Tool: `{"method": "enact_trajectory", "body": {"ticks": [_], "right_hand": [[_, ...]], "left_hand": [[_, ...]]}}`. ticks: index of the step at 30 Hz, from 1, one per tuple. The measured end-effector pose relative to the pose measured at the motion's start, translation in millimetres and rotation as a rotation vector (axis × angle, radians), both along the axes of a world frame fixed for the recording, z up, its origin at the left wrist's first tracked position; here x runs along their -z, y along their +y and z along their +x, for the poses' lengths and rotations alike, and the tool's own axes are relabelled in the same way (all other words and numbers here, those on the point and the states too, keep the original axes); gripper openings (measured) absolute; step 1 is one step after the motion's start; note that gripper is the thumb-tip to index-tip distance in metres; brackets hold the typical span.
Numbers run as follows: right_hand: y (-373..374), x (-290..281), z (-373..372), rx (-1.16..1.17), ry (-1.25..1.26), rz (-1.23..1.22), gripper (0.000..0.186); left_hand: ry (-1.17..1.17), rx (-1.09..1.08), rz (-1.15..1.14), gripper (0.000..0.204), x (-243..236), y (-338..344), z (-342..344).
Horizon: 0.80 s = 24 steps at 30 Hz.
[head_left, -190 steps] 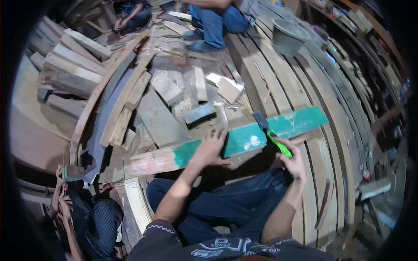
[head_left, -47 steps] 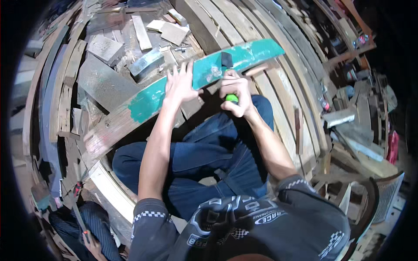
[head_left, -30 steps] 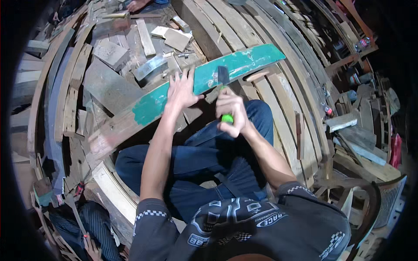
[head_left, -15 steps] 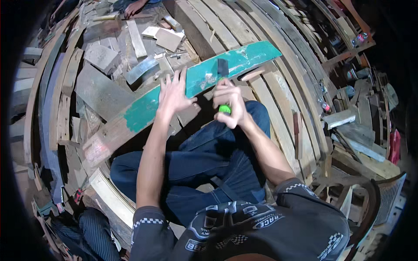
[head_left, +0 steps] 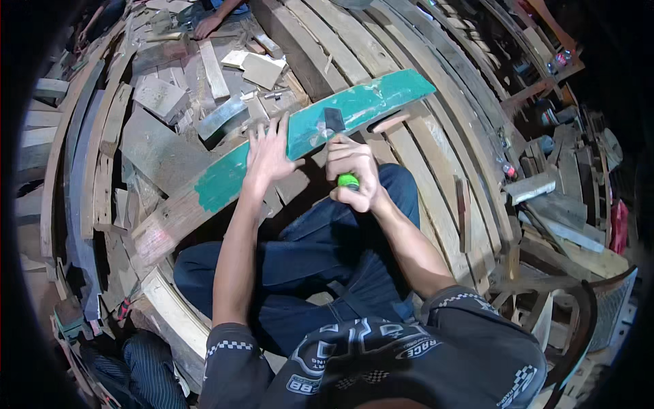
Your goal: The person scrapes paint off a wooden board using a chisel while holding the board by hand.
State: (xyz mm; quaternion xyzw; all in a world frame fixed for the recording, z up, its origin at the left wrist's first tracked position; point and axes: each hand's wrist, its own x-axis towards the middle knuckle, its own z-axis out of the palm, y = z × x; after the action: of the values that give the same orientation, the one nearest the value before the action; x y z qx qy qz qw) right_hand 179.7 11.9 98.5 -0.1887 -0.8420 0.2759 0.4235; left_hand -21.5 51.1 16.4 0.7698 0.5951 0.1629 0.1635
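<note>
Head view: sits with legs crossed in blue jeans (head_left: 306, 249) and a dark printed shirt (head_left: 415, 358), with both arms stretched forward over a long board (head_left: 303, 134). Find the board lying aslant beyond the lap, from lower left to upper right, green over most of its face and bare wood at the lower-left end. Lays the left hand (head_left: 268, 151) across the green part, with fingers spread and thumb toward the near edge. Closes the right hand (head_left: 354, 170) around the bright green handle of a scraper (head_left: 334, 120), to the right of and apart from the left hand. Points the dark, flat blade away from the body, over the green face near a pale worn patch; cannot tell from above whether in contact. Note long planks (head_left: 439, 225) side by side under the board's right end, with a thin dark strip (head_left: 464, 215) on top. Note beyond the far edge a grey block (head_left: 223, 118), a wide flat slab (head_left: 160, 150) and a squarish pale offcut (head_left: 263, 71). See near the top another person's hand (head_left: 208, 26) over scrap wood, and at lower left a striped trouser leg (head_left: 150, 368).
</note>
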Motion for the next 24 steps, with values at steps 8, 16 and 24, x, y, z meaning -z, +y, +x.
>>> {"method": "enact_trajectory", "body": {"ticks": [8,16,24], "right_hand": [[12.4,18.7,1.6,0.077,-0.149,0.065,0.025],[-6.6,26.2,2.8,0.175,-0.060,0.028,0.023],[-8.8,22.0,7.0,0.136,-0.063,-0.042,0.027]], "left_hand": [[0.015,0.004,0.078,0.117,2.3,6.1,-2.1],[0.057,0.005,0.006,0.116,0.7,-1.5,2.9],[0.036,-0.005,0.000,0.116,-2.1,-4.9,-4.5]]}}
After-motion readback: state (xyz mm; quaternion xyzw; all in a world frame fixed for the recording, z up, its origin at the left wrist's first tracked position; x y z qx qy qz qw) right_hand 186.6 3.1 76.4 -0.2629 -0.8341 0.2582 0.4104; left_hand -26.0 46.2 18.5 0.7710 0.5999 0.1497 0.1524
